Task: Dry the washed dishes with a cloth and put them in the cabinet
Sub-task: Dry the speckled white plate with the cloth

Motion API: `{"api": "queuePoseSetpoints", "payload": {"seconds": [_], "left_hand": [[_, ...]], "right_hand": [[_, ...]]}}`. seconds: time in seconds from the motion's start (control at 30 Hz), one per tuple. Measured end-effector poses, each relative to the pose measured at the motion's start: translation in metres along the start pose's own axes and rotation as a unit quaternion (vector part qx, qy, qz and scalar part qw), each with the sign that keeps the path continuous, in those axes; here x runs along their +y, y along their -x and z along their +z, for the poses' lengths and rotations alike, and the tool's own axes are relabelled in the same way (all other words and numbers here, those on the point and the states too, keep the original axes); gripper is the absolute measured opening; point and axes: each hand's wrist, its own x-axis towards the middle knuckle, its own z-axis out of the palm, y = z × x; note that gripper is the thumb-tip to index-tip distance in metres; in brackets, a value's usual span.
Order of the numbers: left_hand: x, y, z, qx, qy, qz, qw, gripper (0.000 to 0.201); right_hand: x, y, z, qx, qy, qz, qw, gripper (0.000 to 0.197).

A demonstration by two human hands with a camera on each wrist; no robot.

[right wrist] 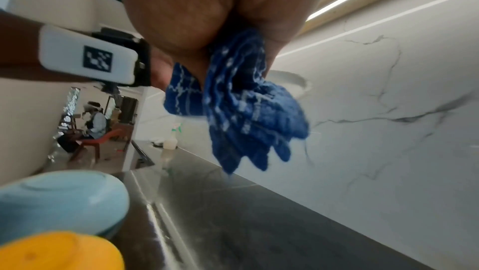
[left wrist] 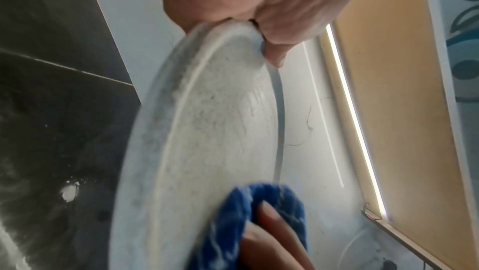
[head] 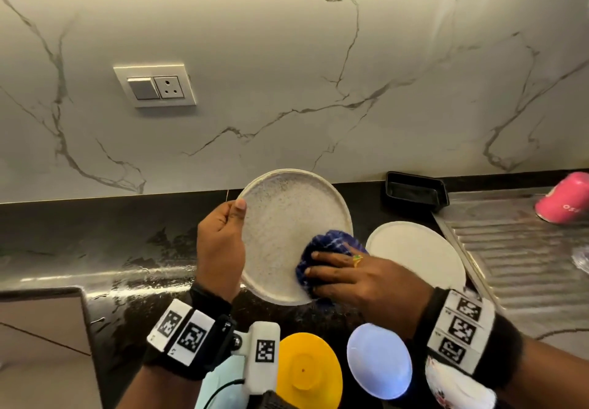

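Note:
A speckled off-white plate [head: 287, 217] is held tilted above the black counter. My left hand [head: 231, 214] grips its left rim, thumb on the face and fingers behind; in the left wrist view the left hand [left wrist: 259, 26] pinches the plate [left wrist: 212, 120] at its edge. My right hand [head: 322, 270] holds a bunched blue checked cloth [head: 328, 241] and presses it against the plate's lower right part. The cloth [right wrist: 246, 110] hangs crumpled from the right hand [right wrist: 233, 18] in the right wrist view. The cloth [left wrist: 233, 213] also lies against the plate face.
A second white plate [head: 417, 255] lies on the counter to the right. A yellow bowl [head: 306, 367] and a pale blue bowl [head: 379, 361] sit upside down near me. A pink cup [head: 564, 200] lies on the steel drainboard [head: 510, 249]; a black tray [head: 414, 192] is behind.

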Motion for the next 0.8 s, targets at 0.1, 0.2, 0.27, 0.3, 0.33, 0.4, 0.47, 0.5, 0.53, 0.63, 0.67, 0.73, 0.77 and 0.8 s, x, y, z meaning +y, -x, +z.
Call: {"api": "queuePoseSetpoints", "payload": {"seconds": [0.1,0.2,0.27,0.3,0.33,0.4,0.47,0.5,0.53,0.63,0.67,0.73,0.77,0.8], "left_hand": [[0.0,0.006,-0.002,0.01,-0.031,0.011,0.999,0.04],[-0.001,0.011,-0.002,0.008,-0.059,0.028,0.998,0.037],[-0.003,0.014,0.005,-0.006,-0.108,0.047,0.993,0.035],[-0.004,0.016,0.01,-0.016,-0.131,0.055,0.99,0.034],[-0.005,0.017,0.015,-0.023,-0.147,0.059,0.987,0.034],[-0.006,0.017,0.021,-0.023,-0.152,0.064,0.986,0.034],[-0.002,0.014,0.022,-0.008,-0.151,0.082,0.985,0.032],[0.001,0.013,0.021,0.0,-0.152,0.093,0.984,0.03],[0.006,0.011,0.02,0.008,-0.149,0.103,0.983,0.029],[0.014,0.004,0.017,0.053,-0.125,0.117,0.984,0.028],[0.013,0.001,0.017,0.072,-0.112,0.113,0.985,0.029],[0.009,-0.002,0.018,0.104,-0.083,0.096,0.986,0.031],[0.006,-0.002,0.019,0.117,-0.071,0.086,0.987,0.031],[0.003,-0.002,0.02,0.127,-0.065,0.075,0.987,0.03]], "right_hand": [[0.03,0.017,-0.009,0.033,0.058,0.03,0.997,0.04],[0.058,0.011,-0.024,0.026,0.088,0.09,0.992,0.051],[0.07,-0.005,-0.029,0.026,0.089,0.109,0.99,0.059],[0.073,-0.017,-0.031,0.04,0.097,0.102,0.989,0.053],[0.074,-0.028,-0.031,0.061,0.103,0.09,0.989,0.047],[0.073,-0.047,-0.033,0.076,0.091,0.078,0.99,0.045],[0.069,-0.055,-0.036,0.077,0.07,0.093,0.99,0.05],[0.07,-0.055,-0.037,0.084,0.067,0.109,0.988,0.05],[0.07,-0.052,-0.037,0.097,0.063,0.13,0.985,0.05],[0.068,-0.037,-0.028,0.136,0.042,0.216,0.966,0.05],[0.064,-0.032,-0.024,0.134,0.024,0.246,0.96,0.051],[0.051,-0.02,-0.013,0.113,-0.017,0.297,0.948,0.057],[0.044,-0.016,-0.009,0.099,-0.031,0.312,0.944,0.058],[0.038,-0.015,-0.008,0.081,-0.045,0.322,0.942,0.059]]}}
